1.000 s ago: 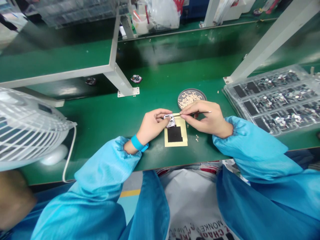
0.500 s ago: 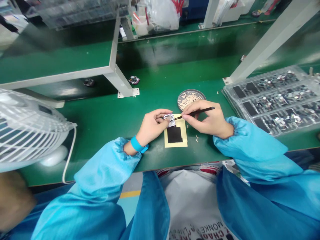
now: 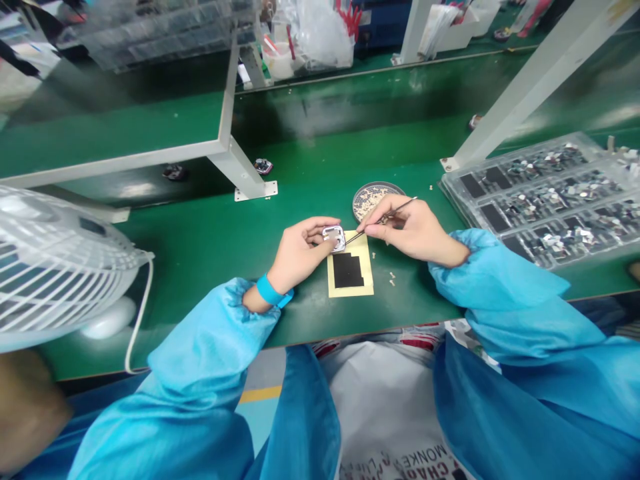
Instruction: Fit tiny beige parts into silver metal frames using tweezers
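Between the thumb and fingers of my left hand (image 3: 303, 249) is a small white-rimmed case part (image 3: 335, 238), its inner side facing up. My right hand (image 3: 404, 228) is closed on dark tweezers (image 3: 395, 211), whose tips point down and left beside the case part; whether they touch it or pinch anything I cannot tell. Below both hands lies a pale yellow sheet (image 3: 369, 277) with black pieces (image 3: 349, 270) on it. A round dark dish (image 3: 356, 201) of tiny beige parts stands just behind my right hand, which covers its near edge.
At the right sits a clear compartment tray (image 3: 453, 193) full of small parts. A white fan (image 3: 65, 260) and its cord stand at the left. Metal shelf legs (image 3: 247, 170) rise from the green bench (image 3: 310, 320). Several tiny beige bits (image 3: 392, 279) lie loose near the sheet.
The tweezers have turned in my right hand and now slope more steeply. My left hand and the case part have shifted slightly left; the whole view has moved a little too.
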A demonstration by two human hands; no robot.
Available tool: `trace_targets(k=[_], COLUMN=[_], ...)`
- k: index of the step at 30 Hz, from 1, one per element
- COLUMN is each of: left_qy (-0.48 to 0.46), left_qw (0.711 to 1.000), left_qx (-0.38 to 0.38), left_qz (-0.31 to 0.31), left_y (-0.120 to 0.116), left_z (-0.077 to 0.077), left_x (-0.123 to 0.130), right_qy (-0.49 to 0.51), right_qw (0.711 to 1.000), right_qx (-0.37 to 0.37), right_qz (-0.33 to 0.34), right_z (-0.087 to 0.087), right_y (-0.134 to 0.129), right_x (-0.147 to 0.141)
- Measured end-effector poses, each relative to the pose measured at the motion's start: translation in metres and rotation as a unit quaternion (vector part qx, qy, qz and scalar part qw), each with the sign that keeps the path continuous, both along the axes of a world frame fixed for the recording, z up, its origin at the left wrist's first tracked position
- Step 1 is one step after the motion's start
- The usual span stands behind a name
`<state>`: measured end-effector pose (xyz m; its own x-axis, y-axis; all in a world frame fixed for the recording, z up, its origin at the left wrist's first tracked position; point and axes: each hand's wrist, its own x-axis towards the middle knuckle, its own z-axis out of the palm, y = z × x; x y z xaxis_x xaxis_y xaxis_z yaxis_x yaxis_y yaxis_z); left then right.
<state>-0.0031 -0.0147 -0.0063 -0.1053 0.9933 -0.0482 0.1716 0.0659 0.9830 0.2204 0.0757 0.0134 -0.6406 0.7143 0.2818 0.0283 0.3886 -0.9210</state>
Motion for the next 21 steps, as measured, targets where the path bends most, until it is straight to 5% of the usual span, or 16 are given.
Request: trace_targets(k=[4,9,12,21], left_qy=[-0.023,-0.074,-0.110,-0.171], left_qw=[1.000,0.996,0.992,0.981], left_qx=[-0.012,-0.030,-0.042,-0.048], left_qz=[0.000,-0.033,-0.053,-0.075], left_y=[0.002,-0.001,-0.002,-0.003], left_z=[0.002,0.005,0.004,-0.001], left_x=[-0.001,0.002,0.004,0.003], right_qy=[0.012,0.059,0.046,0.088], right_qw=[0.996,0.996,0.996,0.986], right_qx=[-0.074,-0.021,0.014,-0.119], right_qz=[0.050,-0.065,-0.077,-0.081], right_z=[0.004,0.002,0.000,-0.007], right_y=[0.006,-0.006,-0.013,-0.014], right_x=[0.003,-0.003,-0.008,-0.016])
